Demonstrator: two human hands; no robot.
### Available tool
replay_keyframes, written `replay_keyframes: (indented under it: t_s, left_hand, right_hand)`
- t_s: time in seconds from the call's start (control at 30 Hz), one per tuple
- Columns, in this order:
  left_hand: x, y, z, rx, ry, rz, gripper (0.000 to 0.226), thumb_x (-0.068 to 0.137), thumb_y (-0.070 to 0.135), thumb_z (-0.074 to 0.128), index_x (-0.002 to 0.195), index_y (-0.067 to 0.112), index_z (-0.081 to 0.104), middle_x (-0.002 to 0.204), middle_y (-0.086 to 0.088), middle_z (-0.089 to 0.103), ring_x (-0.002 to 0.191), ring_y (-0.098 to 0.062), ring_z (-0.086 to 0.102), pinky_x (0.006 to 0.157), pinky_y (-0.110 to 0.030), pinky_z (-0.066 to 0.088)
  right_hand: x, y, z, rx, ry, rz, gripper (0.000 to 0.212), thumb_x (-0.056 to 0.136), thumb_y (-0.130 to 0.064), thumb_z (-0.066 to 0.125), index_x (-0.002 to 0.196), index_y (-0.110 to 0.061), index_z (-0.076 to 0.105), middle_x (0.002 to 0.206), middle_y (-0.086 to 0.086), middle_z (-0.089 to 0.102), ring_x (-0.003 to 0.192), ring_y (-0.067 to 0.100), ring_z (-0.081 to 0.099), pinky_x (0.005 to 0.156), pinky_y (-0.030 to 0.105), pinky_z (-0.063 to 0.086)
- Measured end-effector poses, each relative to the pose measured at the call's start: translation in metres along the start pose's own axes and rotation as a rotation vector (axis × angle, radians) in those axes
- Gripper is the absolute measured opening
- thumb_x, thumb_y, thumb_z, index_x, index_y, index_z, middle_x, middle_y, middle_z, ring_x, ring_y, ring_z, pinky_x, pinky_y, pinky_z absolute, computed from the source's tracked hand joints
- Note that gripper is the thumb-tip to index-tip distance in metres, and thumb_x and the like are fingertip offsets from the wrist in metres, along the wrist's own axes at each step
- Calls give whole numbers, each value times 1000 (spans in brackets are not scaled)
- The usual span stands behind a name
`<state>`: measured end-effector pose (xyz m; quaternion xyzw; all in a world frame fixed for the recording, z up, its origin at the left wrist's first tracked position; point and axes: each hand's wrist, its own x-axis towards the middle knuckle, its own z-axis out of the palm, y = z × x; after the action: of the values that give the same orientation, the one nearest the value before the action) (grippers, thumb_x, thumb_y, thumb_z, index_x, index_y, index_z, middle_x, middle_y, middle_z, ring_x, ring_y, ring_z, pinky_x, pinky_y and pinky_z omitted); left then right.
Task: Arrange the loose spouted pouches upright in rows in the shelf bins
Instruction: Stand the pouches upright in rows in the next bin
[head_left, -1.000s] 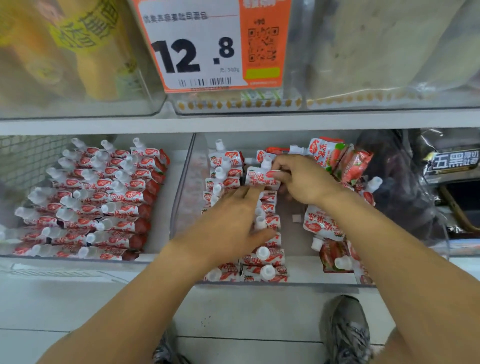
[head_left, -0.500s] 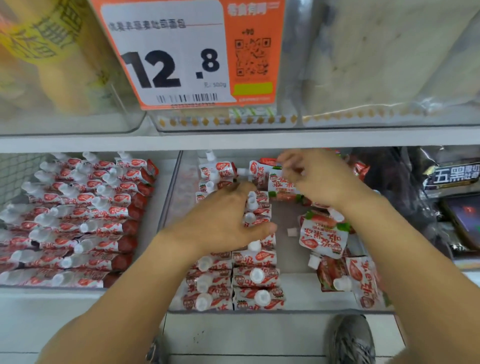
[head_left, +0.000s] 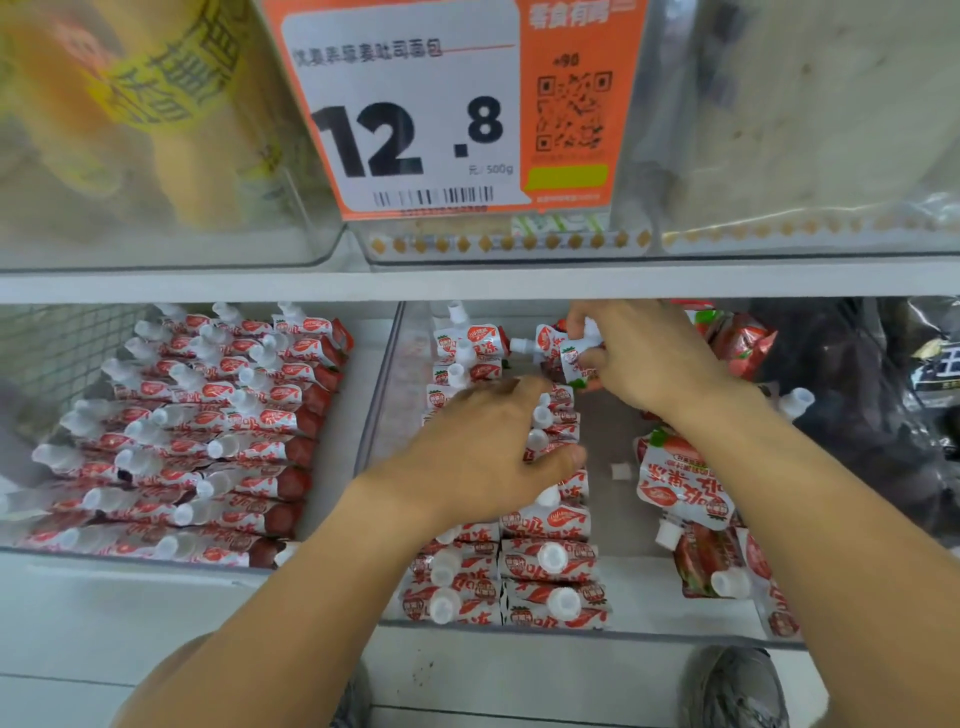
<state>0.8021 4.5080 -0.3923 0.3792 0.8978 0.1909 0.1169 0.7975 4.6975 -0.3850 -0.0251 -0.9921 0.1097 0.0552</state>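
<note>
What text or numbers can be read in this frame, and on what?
"12.8": price tag on the upper shelf.
"500g": same tag, small print under the price.
Chinese lines on the tag, its barcode digits: too blurred.
Pouches: red Chinese lettering, unreadable.
Dark package, far right: partial white characters, unreadable.

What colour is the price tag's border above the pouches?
Orange, around a white panel with black digits; the price tag shows best in the head view.

Full bin (head_left: 332, 558) left; middle bin (head_left: 649, 636): upright rows (head_left: 545, 566) left, loose pouches (head_left: 691, 483) right.
</note>
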Motion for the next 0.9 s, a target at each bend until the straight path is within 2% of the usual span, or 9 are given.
replay_keyframes:
  t_s: [0.13,0.3,0.37,0.43,0.5,0.63,0.73,0.83,0.9]
  left_hand:
    - [1,-3,5,-2,25,8,68,89,62,45,143,25,32,137,4,51,122,-19,49,101,-40,42]
    - [1,-3,5,-17,54,9,64,90,60,47,141,25,34,134,4,52,119,-17,51,98,-39,44]
    - [1,-2,4,-18,60,13,61,90,58,49,139,24,36,131,3,54,116,-17,52,96,-37,45]
    - [1,-1,2,-22,64,17,58,91,56,50,137,23,39,129,4,55,114,-15,52,95,-36,45]
    - [0,1,0,-26,66,18,57,91,54,51,137,23,39,128,4,55,114,-15,52,95,-34,45]
    - [-2,3,-2,-34,73,20,56,92,52,52,139,25,38,127,4,56,115,-14,52,94,-31,44]
    - [-2,4,-2,-23,68,7,55,92,52,52,137,24,39,126,4,56,114,-15,52,94,-32,45]
    - [-2,4,-3,-13,65,-7,56,91,54,51,136,21,39,123,3,56,111,-17,53,91,-32,45]
    - [-1,4,-2,-14,60,-12,58,91,54,51,138,22,38,124,3,56,111,-17,53,90,-30,44]
  right_hand:
    - [4,-1,-3,52,-9,36,20,86,-16,66,98,-28,54,95,1,59,80,19,46,65,28,32]
    - [3,-15,-3,108,56,-1,16,89,-17,59,76,-23,53,69,-3,52,69,22,56,52,29,27]
    - [5,-21,0,174,52,-56,9,94,-25,60,98,-22,67,85,-1,66,84,24,63,57,28,35]
    - [7,-24,4,256,-11,-79,33,90,-32,69,121,-21,64,106,1,70,97,23,64,72,29,45]
    - [8,-20,4,313,-53,-49,38,85,-34,74,118,-19,63,106,2,68,98,22,63,80,32,49]
    - [10,4,0,263,-205,-25,39,84,-22,75,118,-35,61,112,-11,64,102,14,60,74,23,46]
    - [9,8,1,234,-155,23,36,88,-10,67,115,-34,64,112,-7,67,96,17,60,74,27,47]
    - [8,-1,6,224,-56,34,30,91,-12,63,112,-32,68,103,0,68,83,15,53,68,25,41]
    - [9,-9,9,221,-24,-14,32,89,-9,64,111,-31,71,103,1,71,85,18,59,70,28,47]
